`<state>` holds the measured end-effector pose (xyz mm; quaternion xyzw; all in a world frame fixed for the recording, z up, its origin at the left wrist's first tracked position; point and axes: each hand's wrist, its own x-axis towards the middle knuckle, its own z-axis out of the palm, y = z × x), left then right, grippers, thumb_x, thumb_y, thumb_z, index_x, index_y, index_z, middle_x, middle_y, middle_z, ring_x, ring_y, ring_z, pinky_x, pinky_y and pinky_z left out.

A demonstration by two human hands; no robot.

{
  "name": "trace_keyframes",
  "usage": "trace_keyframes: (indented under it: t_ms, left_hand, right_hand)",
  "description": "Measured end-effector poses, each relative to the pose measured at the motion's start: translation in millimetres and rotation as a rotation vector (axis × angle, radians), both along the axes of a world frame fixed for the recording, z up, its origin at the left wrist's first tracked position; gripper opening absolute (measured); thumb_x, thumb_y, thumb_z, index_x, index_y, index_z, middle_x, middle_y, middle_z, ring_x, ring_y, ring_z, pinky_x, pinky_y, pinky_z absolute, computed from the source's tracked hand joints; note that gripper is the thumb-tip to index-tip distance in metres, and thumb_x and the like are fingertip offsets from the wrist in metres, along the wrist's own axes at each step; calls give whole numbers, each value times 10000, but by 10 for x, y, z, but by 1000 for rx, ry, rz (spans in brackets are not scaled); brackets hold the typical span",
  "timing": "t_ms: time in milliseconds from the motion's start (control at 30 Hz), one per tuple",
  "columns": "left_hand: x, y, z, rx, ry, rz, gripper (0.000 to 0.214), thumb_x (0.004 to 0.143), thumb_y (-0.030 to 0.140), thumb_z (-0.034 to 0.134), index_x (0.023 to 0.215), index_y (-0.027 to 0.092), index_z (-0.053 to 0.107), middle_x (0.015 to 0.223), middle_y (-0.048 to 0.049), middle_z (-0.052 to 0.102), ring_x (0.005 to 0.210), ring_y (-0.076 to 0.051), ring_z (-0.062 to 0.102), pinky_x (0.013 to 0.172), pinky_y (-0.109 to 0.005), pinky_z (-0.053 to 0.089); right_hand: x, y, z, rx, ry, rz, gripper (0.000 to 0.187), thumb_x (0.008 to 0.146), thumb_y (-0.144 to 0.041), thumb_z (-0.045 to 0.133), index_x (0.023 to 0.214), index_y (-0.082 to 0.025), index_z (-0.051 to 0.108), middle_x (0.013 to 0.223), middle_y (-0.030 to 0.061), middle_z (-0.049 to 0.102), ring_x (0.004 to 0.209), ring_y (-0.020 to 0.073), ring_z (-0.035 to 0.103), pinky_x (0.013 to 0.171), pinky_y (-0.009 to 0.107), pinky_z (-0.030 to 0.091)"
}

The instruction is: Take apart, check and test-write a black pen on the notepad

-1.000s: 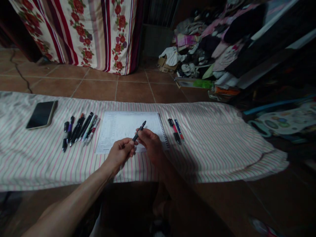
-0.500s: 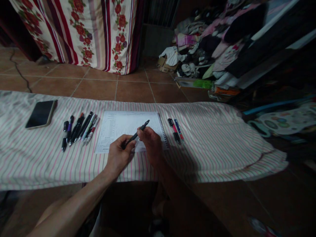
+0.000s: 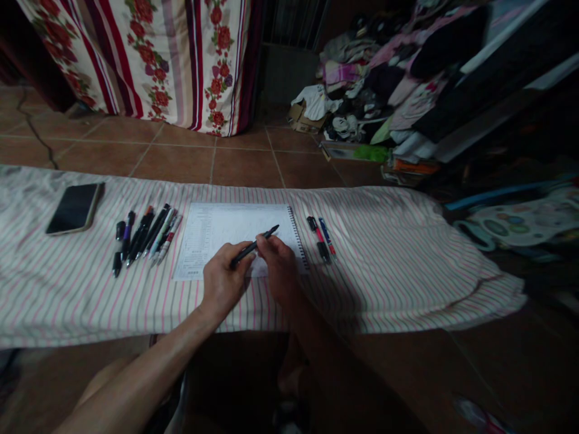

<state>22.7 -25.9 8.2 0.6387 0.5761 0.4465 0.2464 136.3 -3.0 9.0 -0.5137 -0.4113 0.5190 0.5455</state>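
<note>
Black pen (image 3: pixel 249 248) slants above notebook (image 3: pixel 235 222), short of its spiral edge (image 3: pixel 298 238).

Your work area is a room in a home, as indicated by the flowered curtain (image 3: pixel 178 66), tiled floor (image 3: pixel 181 158), heaped clothes (image 3: pixel 380 78) and striped cloth (image 3: pixel 389 253) before you.

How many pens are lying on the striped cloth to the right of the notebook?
2: a pink-and-black pen just right of the notebook, and a blue-and-red pen beside it, slightly farther right. None there looks hidden. The dark pen being held isn't counted.
</note>
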Motion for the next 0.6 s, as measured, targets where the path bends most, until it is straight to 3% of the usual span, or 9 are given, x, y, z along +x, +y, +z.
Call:
trace_keyframes:
  t_ms: [167, 400, 600]
  left_hand:
    - [6, 0, 52, -114, -187, -62, 266, 846, 360, 482, 970, 179, 634, 909, -55, 661, 856, -190, 592, 775, -317, 445]
    - [-54, 40, 61, -202, -259, -65, 211, 797, 326, 516, 812, 178, 665, 683, -13, 608, 694, -174, 561, 659, -286, 421]
    - [-67, 49, 10, -279, -318, -9, 192, 757, 325, 570, 836, 171, 654, 640, 7, 593, 608, -146, 534, 591, -266, 415]
  right_hand:
    - [13, 38, -57, -1, 47, -9, 264, 723, -436, 602, 692, -176, 571, 637, -30, 492, 628, 112, 446, 610, 251, 356]
    - [-1, 34, -31, -55, 46, -2, 265, 683, -426, 637, 678, -169, 573, 597, -45, 459, 570, 94, 399, 567, 244, 328]
    - [-23, 27, -27, -46, 0, 6, 272, 682, -444, 633, 690, -175, 589, 599, -42, 486, 591, 104, 429, 585, 247, 346]
